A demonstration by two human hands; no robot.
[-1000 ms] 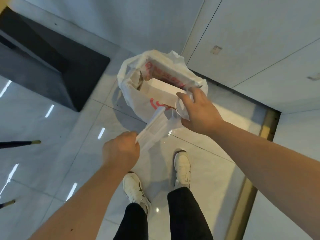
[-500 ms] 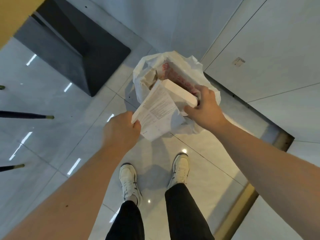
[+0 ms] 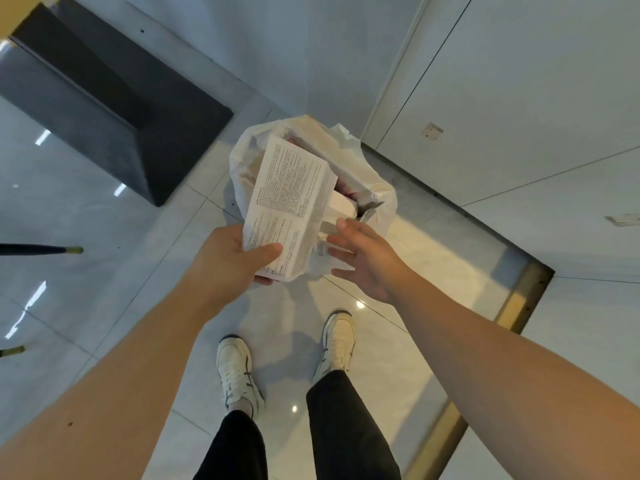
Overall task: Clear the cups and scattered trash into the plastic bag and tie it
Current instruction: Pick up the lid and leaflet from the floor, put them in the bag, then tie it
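While the left hand grips a printed paper, the plastic bag behind stays half hidden. Right hand spread, empty, beside the bag. Bag contents indistinct.

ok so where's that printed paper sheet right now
Centre of the head view: the printed paper sheet is pinched at its lower end by the left hand, over the open plastic bag on the floor, left of the open right hand.

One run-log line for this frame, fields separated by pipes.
left hand: grip shut on printed box | right hand: open, empty | plastic bag: on floor, open, untied | box above bag mouth
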